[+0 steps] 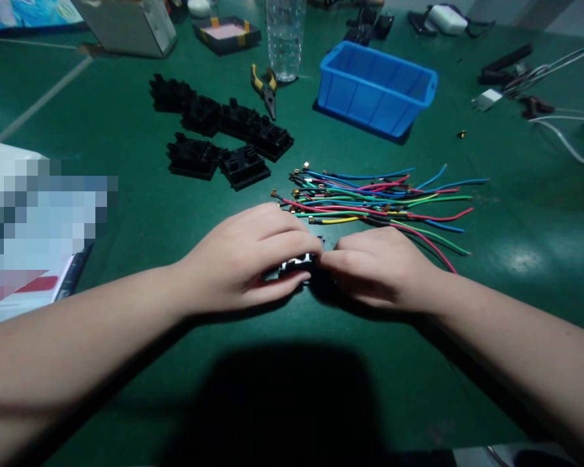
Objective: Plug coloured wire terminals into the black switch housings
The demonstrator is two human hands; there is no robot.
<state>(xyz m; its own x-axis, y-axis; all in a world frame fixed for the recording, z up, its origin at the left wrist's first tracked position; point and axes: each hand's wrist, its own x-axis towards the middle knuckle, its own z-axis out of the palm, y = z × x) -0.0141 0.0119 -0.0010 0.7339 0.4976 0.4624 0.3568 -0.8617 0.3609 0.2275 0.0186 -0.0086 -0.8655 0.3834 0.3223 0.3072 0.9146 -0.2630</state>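
My left hand (263, 256) is closed around a small black plastic part (299, 264) with some light, shiny areas, low over the green table. Fingers cover most of that part. Against its right side, my right hand (377, 266) is pinched with the fingertips together; whatever lies between them is hidden. Just beyond both hands spreads a bundle of coloured wires (379, 201), red, blue, green and yellow, with brass-coloured terminals at their left ends. Farther off to the left sit several black plastic housings (243, 165) in two rough rows.
Yellow-and-black pliers (267, 91) lie near a clear plastic bottle (285, 39). A blue bin (370, 97) stands behind the wires. White cables with a plug (489, 98) are at the far right. On the left are papers (39, 240), partly blurred, and a cardboard box (126, 26) at the back.
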